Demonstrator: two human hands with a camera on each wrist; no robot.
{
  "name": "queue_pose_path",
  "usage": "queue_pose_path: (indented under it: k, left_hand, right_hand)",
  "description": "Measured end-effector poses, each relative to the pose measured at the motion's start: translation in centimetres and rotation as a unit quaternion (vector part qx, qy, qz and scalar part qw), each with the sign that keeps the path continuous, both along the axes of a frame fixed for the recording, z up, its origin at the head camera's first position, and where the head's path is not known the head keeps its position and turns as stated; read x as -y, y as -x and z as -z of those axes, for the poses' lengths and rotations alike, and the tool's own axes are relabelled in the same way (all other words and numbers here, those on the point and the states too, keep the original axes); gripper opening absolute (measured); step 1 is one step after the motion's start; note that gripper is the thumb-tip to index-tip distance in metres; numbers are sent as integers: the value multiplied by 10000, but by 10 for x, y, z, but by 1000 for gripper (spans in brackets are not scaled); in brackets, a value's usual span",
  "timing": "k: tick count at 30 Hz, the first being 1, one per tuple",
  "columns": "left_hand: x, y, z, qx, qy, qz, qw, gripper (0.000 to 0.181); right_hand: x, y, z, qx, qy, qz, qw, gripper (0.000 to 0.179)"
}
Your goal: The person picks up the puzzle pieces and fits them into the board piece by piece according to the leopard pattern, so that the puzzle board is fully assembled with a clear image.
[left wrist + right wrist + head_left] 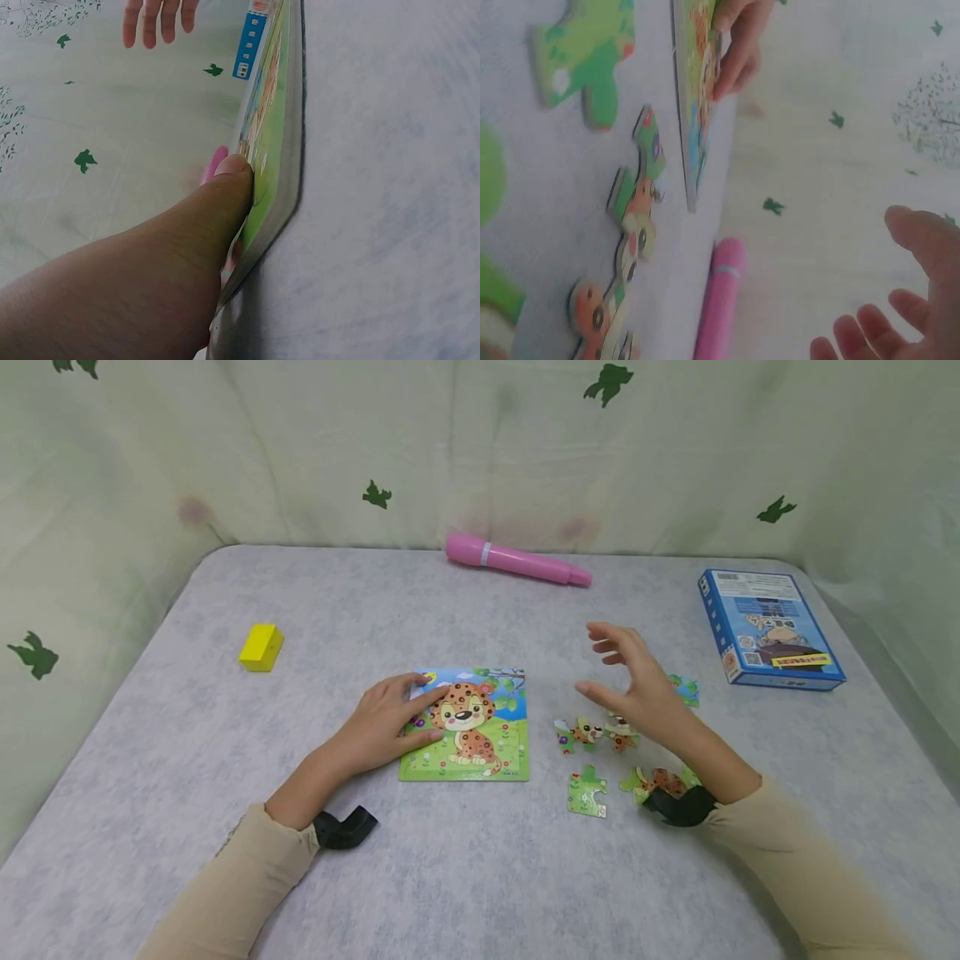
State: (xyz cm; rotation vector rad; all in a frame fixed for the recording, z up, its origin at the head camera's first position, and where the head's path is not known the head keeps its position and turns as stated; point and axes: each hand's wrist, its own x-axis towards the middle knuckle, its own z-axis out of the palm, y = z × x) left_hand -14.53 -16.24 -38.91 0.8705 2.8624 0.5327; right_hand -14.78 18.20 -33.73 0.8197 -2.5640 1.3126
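Observation:
A square leopard puzzle board (pixel 487 760) lies flat on the table. On its left side rests my left hand (pixel 386 722), fingers spread over the picture, the thumb (pixel 232 169) lying across the face near the edge. My right hand (pixel 641 689) hovers above the loose jigsaw pieces, fingers apart and slightly bent, holding nothing. Beneath and beside it are leopard-face pieces (pixel 586 732), a green piece (pixel 587 793) nearer me, a spotted-body piece (pixel 663 781) partly covered by the right wrist's black mount, and a blue-green piece (pixel 686 691) partly behind the hand.
At the back right of the table (pixel 360 610) lies a blue box (pixel 776 631). A pink pen-shaped tube (pixel 525 563) lies along the back edge, and a yellow block (pixel 262 647) stands at the left. Pale curtains (pixel 300 460) with green bird shapes hang behind.

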Motion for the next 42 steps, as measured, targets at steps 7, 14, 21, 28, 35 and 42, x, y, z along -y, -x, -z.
queue_pose_path:
  k: [7, 14, 21, 28, 35, 42]
  left_hand:
    - [1, 0, 0, -15, 0, -18, 10000, 62]
    - [0, 0, -1, 37, -13, -8, 10000, 62]
    - [-1, 0, -1, 32, -15, -16, 10000, 62]
    - [-1, -1, 0, 46, -29, -35, 10000, 62]
    - [-1, 0, 0, 45, -28, -40, 10000, 62]
    - [-1, -1, 0, 49, -20, -45, 10000, 62]
  right_hand:
    - [-46, -7, 1, 204, -254, 850, 9958, 66]
    - [-79, -9, 17, 656, -360, 1319, 9884, 62]
    - [-100, -4, 30, 1381, -634, 1474, 9773, 62]
    - [-118, -5, 36, 1890, -1215, 1343, 9651, 65]
    - [-125, -4, 40, 1488, -1809, 1133, 9656, 55]
    - [-120, -5, 37, 1222, -2050, 1314, 9622, 54]
